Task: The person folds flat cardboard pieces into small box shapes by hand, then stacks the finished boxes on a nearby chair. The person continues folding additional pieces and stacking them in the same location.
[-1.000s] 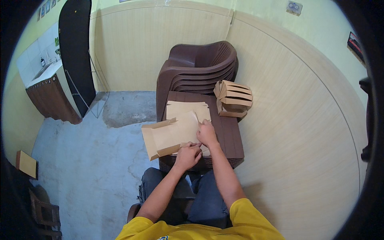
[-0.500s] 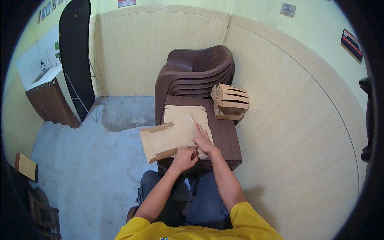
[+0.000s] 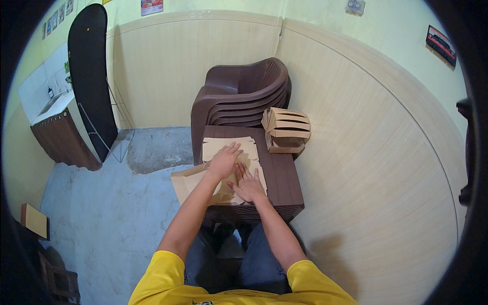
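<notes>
A partly folded brown cardboard box (image 3: pixel 184 181) lies at the left side of the brown table (image 3: pixel 282 179), its left end jutting past the edge. Flat cardboard blanks (image 3: pixel 247 146) are under and beyond it. My left hand (image 3: pixel 223 161) reaches across the box, fingers stretched toward the right, over its far side. Nearer to me, my right hand (image 3: pixel 248 188) rests with its fingers spread on the cardboard at the box's right end. Both hands and forearms hide much of the box's middle, so its folds there cannot be made out.
Several slotted cardboard boxes (image 3: pixel 287 127) stand grouped at the table's far right corner, by the panelled wall (image 3: pixel 366 152). Stacked brown plastic chairs (image 3: pixel 239 96) stand just behind the table. At the far left, a black board (image 3: pixel 89 81) leans beside a curtained sink counter (image 3: pixel 66 137).
My left hand has moved from the box's near edge up and across to its far side. The right hand has shifted nearer to me, its fingers spreading. The view has shifted slightly.
</notes>
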A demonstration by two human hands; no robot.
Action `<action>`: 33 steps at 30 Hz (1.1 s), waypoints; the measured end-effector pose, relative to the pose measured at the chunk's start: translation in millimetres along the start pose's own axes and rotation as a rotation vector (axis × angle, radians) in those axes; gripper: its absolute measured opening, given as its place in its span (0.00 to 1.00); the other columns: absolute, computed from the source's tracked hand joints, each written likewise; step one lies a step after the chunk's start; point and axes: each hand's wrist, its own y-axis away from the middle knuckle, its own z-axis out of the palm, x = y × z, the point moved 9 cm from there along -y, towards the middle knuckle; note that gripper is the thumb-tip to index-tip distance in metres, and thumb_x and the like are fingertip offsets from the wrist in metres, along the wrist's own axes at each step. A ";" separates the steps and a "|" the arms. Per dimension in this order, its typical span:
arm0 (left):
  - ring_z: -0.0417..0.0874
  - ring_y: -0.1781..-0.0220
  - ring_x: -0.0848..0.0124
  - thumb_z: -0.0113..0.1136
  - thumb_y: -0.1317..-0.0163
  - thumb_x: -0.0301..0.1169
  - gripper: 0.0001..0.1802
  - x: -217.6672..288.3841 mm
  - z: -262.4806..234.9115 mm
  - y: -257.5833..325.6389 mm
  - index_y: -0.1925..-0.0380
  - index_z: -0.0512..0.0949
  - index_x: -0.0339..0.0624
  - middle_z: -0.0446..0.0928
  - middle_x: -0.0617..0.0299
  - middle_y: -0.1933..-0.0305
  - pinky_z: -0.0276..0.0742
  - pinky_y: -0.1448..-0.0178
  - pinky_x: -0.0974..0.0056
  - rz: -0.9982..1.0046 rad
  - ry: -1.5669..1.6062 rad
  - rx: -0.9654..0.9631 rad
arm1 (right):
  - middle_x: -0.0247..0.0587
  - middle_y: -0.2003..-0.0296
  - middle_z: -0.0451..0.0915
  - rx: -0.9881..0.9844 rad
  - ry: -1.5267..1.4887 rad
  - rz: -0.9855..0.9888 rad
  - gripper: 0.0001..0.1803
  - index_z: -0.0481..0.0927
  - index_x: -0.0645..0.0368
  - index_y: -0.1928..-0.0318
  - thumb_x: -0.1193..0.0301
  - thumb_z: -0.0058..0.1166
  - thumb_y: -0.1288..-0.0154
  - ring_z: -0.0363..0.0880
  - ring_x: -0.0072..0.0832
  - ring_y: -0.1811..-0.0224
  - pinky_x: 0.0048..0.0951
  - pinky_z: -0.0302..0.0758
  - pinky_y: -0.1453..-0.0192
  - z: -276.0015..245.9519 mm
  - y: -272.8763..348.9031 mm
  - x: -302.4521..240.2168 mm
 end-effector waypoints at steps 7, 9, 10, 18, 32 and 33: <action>0.60 0.10 0.61 0.51 0.24 0.33 0.33 -32.7 82.3 15.6 0.18 0.69 0.49 0.61 0.65 0.10 0.53 0.08 0.42 -0.201 -0.063 -0.418 | 0.45 0.10 0.43 0.036 0.006 -0.029 0.57 0.44 0.63 0.11 0.28 0.27 0.19 0.36 0.36 0.07 0.65 0.32 0.08 -5.1 2.1 -1.8; 0.59 0.10 0.61 0.50 0.23 0.33 0.33 -33.9 81.5 18.5 0.18 0.68 0.50 0.60 0.64 0.10 0.52 0.08 0.42 -0.196 0.005 -0.359 | 0.46 0.10 0.44 0.045 -0.029 -0.029 0.57 0.44 0.64 0.12 0.29 0.30 0.19 0.37 0.36 0.07 0.63 0.33 0.08 -6.4 6.4 0.1; 0.59 0.10 0.61 0.49 0.23 0.33 0.33 -35.7 82.3 20.6 0.17 0.68 0.50 0.60 0.64 0.10 0.52 0.08 0.42 -0.206 0.032 -0.349 | 0.47 0.10 0.45 0.047 -0.055 -0.038 0.57 0.45 0.64 0.12 0.29 0.31 0.19 0.38 0.37 0.07 0.63 0.33 0.08 -7.4 10.8 1.4; 0.54 0.08 0.55 0.53 0.26 0.32 0.35 -44.0 81.5 26.5 0.19 0.69 0.45 0.59 0.55 0.10 0.46 0.08 0.38 -0.129 0.251 -0.248 | 0.52 0.12 0.50 0.063 -0.133 -0.081 0.57 0.45 0.66 0.12 0.30 0.35 0.18 0.44 0.40 0.08 0.62 0.36 0.08 -13.0 98.5 25.0; 0.61 0.12 0.43 0.70 0.34 0.36 0.22 -53.9 70.3 28.4 0.40 0.90 0.50 0.53 0.37 0.11 0.51 0.08 0.40 -0.135 0.452 -0.197 | 0.50 0.12 0.53 0.006 0.046 -0.145 0.60 0.48 0.65 0.13 0.25 0.32 0.22 0.44 0.40 0.08 0.62 0.35 0.08 -17.2 0.1 23.3; 0.62 0.13 0.41 0.72 0.36 0.36 0.21 -56.5 67.6 28.0 0.43 0.92 0.51 0.51 0.34 0.11 0.51 0.08 0.41 -0.158 0.468 -0.165 | 0.50 0.12 0.53 0.022 0.052 -0.160 0.61 0.50 0.65 0.13 0.24 0.33 0.23 0.45 0.39 0.08 0.63 0.35 0.08 -19.3 -8.7 22.3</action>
